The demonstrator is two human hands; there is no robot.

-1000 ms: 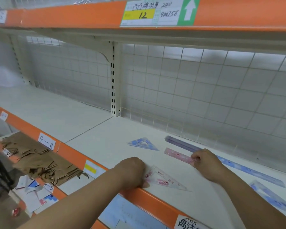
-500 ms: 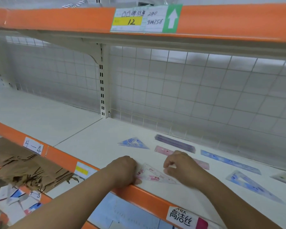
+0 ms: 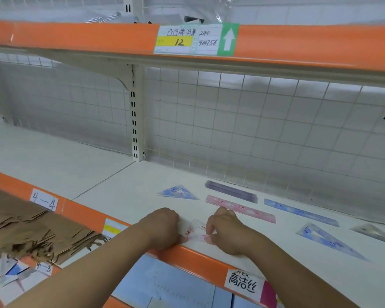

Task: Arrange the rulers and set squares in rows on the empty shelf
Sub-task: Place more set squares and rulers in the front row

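A clear set square with pink print [image 3: 196, 232] lies at the front edge of the white shelf [image 3: 125, 192]. My left hand [image 3: 162, 227] holds its left end and my right hand [image 3: 226, 232] pinches its right part, covering most of it. Behind lie a blue set square [image 3: 178, 193], a purple ruler [image 3: 231, 191], a pink ruler [image 3: 240, 208] and a blue ruler [image 3: 300, 212]. Further right sit a larger blue set square [image 3: 329, 241] and a clear set square [image 3: 373, 233].
An orange rail [image 3: 187, 258] with paper labels runs along the shelf's front. A wire grid [image 3: 253, 130] backs the shelf, and an upper orange shelf [image 3: 76, 38] overhangs it. Brown paper bags [image 3: 31, 232] lie on the lower shelf at left.
My right hand left the pink ruler and came forward onto the pink-printed set square, then closed in beside my left hand. The camera view shifted right, showing more rulers.
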